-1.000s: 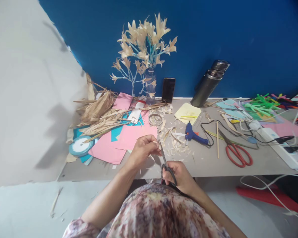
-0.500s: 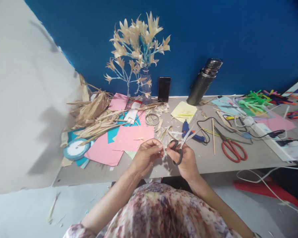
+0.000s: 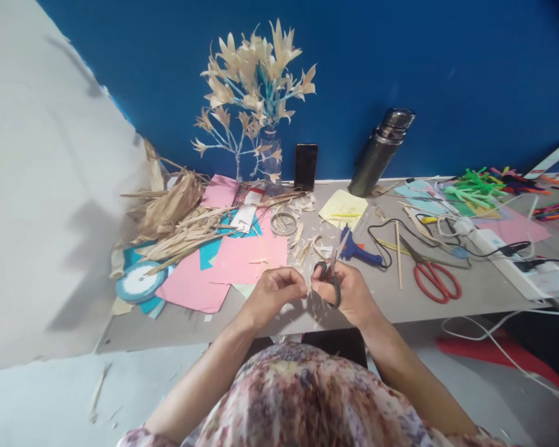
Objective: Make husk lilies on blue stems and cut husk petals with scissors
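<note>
My right hand [image 3: 351, 295] is wrapped round a pair of black-handled scissors [image 3: 336, 293], with the blades pointing up and away from me. Its thumb and forefinger come close to the fingertips of my left hand [image 3: 277, 292]. The left fingers are pinched on a small pale strip [image 3: 310, 290], like a scrap of dried husk, mostly hidden by the fingertips. Just beyond the scissors lies a blue glue gun [image 3: 361, 251]. Pale clippings [image 3: 314, 248] litter the table around and below both hands.
On the left are dried husks [image 3: 177, 211], pink sheets [image 3: 249, 257] and a ribbon spool [image 3: 141, 280]. Husk flowers [image 3: 256, 68], a phone [image 3: 305, 166] and a flask [image 3: 382, 152] stand along the wall. Red-handled scissors [image 3: 438, 282] and a power strip [image 3: 507, 264] lie right.
The scissors have turned more upright, and their blades look closer together. My hands stay almost in place, fingertips still near each other. The whole view has shifted slightly.
</note>
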Available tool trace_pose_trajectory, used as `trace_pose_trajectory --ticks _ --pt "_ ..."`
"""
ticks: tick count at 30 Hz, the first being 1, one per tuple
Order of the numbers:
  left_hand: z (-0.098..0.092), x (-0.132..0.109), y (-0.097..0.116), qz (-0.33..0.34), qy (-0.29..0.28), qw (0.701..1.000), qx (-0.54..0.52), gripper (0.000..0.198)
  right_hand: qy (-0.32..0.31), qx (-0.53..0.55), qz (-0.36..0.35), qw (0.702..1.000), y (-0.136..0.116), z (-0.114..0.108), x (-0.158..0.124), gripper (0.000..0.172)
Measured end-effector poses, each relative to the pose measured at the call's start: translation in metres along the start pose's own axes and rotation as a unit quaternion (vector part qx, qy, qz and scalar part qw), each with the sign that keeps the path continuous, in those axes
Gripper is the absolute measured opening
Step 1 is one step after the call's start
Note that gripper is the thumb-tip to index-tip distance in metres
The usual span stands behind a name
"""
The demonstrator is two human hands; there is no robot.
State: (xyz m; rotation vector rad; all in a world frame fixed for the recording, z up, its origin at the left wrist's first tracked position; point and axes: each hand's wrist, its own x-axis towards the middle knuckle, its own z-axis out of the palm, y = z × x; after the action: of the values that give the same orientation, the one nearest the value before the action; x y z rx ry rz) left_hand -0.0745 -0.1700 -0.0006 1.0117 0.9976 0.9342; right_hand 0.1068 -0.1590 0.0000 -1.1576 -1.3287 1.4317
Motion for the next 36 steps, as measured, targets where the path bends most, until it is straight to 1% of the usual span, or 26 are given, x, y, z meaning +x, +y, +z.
trace_pose_trajectory --ticks 2,3,6,8,10,13,21,26,30,36 --pt "0.000 0.001 -0.002 0.014 0.034 0.999 -0.010 0.017 0.010 0.005 -0.012 1.000 0.005 0.002 -0.002 0.029" --pt "0.001 0.002 -0.003 0.027 0.054 0.998 -0.023 0.018 -0.003 0.006 -0.015 1.000 0.008 0.004 -0.004 0.034" --pt "0.004 0.005 -0.006 0.070 0.109 0.990 -0.064 0.020 -0.089 0.008 -0.009 0.996 0.019 0.012 -0.012 0.050" --pt "0.008 0.006 -0.006 0.091 0.140 0.984 -0.067 0.021 -0.131 0.017 0.001 0.991 0.026 0.019 -0.017 0.058" --pt "0.012 0.006 -0.005 0.104 0.168 0.979 -0.049 0.022 -0.149 0.024 0.010 0.988 0.030 0.025 -0.021 0.062" --pt "0.016 0.006 -0.003 0.112 0.190 0.975 -0.031 0.023 -0.153 0.023 0.023 0.988 0.033 0.028 -0.023 0.064" --pt "0.017 0.004 -0.005 0.109 0.196 0.974 -0.037 0.022 -0.144 0.032 0.022 0.989 0.030 0.028 -0.024 0.063" --pt "0.017 0.002 -0.002 0.116 0.201 0.972 -0.024 0.021 -0.137 0.033 0.029 0.990 0.031 0.030 -0.025 0.064" --pt "0.017 0.002 0.000 0.123 0.197 0.972 -0.019 0.022 -0.142 0.044 0.037 0.988 0.031 0.031 -0.025 0.065" --pt "0.016 0.005 -0.003 0.113 0.184 0.975 -0.047 0.022 -0.138 0.055 0.047 0.988 0.035 0.033 -0.025 0.064"
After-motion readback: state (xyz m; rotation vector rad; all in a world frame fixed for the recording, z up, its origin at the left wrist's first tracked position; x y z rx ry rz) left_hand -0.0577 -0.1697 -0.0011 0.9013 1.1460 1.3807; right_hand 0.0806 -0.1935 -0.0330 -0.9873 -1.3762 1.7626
